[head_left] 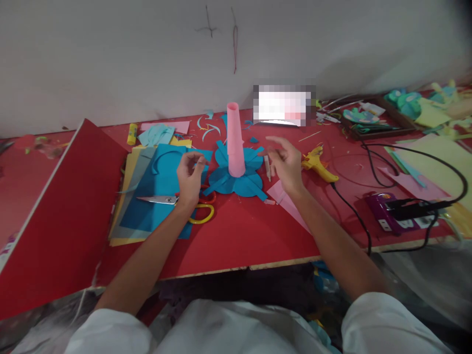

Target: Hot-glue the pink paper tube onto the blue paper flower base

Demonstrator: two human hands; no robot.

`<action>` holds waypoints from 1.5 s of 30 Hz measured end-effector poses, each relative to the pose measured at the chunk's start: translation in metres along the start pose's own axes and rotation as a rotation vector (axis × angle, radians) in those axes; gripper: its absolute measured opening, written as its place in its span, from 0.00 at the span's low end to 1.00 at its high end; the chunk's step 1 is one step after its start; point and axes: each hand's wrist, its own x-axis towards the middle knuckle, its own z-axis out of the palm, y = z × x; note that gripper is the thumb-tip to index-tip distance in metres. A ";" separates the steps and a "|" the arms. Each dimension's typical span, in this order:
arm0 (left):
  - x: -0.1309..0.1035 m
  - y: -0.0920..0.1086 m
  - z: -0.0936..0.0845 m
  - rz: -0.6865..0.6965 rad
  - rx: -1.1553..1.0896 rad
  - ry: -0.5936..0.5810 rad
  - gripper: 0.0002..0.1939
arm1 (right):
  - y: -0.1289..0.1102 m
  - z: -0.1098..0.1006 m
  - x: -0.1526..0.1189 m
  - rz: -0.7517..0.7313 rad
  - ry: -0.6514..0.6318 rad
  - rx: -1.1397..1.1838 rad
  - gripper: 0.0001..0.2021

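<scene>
A pink paper tube [236, 142] stands upright on a blue paper piece [221, 181] with rounded petals and strips, on the red table. To its left hovers my left hand [190, 176], fingers curled and thumb near the fingertips; whether anything small is between them is unclear. My right hand [285, 161] is raised to the right of the blue piece, fingers apart and holding nothing. Scissors [201, 213] with red and yellow handles lie partly under my left wrist. A yellow glue gun [320, 164] rests right of my right hand.
Blue and yellow sheets [142, 209] lie beside a slanted red partition [62, 216] at left. A glue stick [132, 133] stands behind them. At right are a purple power box [393, 212], black cables, a tray [401, 112] and coloured paper. A bright screen [283, 105] stands against the wall.
</scene>
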 end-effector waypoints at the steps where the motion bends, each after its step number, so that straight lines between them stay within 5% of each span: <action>1: -0.001 0.000 0.001 0.004 0.007 -0.005 0.14 | 0.001 0.000 0.000 -0.001 -0.017 -0.009 0.18; 4: -0.002 -0.001 0.003 0.023 0.028 -0.048 0.16 | 0.001 0.000 0.000 -0.010 -0.069 -0.018 0.24; 9: -0.001 -0.002 0.000 -0.051 -0.035 -0.093 0.17 | -0.003 -0.002 -0.007 -0.002 -0.117 0.013 0.14; 14: -0.003 0.002 -0.003 -0.165 -0.099 -0.115 0.16 | -0.006 -0.002 -0.008 0.034 0.068 0.002 0.07; 17: -0.003 0.005 -0.001 -0.176 -0.146 -0.096 0.12 | -0.006 -0.001 -0.005 0.003 0.173 -0.026 0.11; 24: 0.002 0.001 -0.002 -0.181 -0.146 -0.120 0.10 | 0.003 0.000 -0.004 -0.009 0.180 -0.055 0.10; 32: 0.003 -0.009 -0.002 0.090 0.030 -0.060 0.12 | 0.028 -0.009 0.011 -0.201 0.116 -0.089 0.13; 41: 0.000 -0.013 -0.010 0.122 0.263 -0.257 0.27 | 0.025 -0.010 0.006 -0.110 0.037 -0.079 0.12; 45: -0.002 -0.011 -0.009 0.079 0.222 -0.217 0.18 | 0.024 -0.009 0.006 -0.052 0.059 -0.059 0.12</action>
